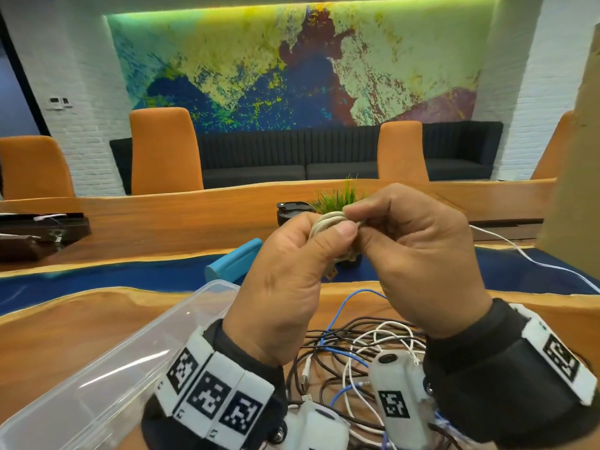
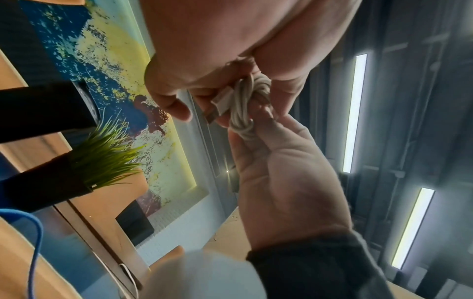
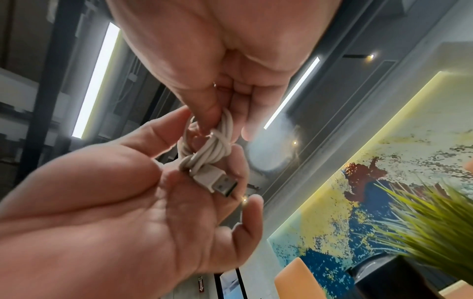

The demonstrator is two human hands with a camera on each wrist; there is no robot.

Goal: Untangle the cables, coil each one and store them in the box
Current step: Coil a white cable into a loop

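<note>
I hold a small coil of white cable [image 1: 326, 222] up above the table with both hands. My left hand [image 1: 313, 237] grips the bundle, thumb pressed on its front. My right hand [image 1: 362, 219] pinches the strand wrapped around the coil's top. In the right wrist view the coil [image 3: 213, 149] is bound by cross turns, and its USB plug [image 3: 221, 183] sticks out over my left palm. The left wrist view shows the same coil [image 2: 247, 101] and plug [image 2: 217, 108]. A clear plastic box [image 1: 97, 368] lies at the lower left. A tangle of black, white and blue cables [image 1: 357, 355] lies under my wrists.
A teal case [image 1: 233, 264], a black cup [image 1: 292, 212] and a potted grass plant [image 1: 341, 196] stand behind my hands. A loose white cable [image 1: 535, 263] runs off to the right. A cardboard flap [image 1: 571, 157] rises at the right edge. Orange chairs [image 1: 162, 151] line the far side.
</note>
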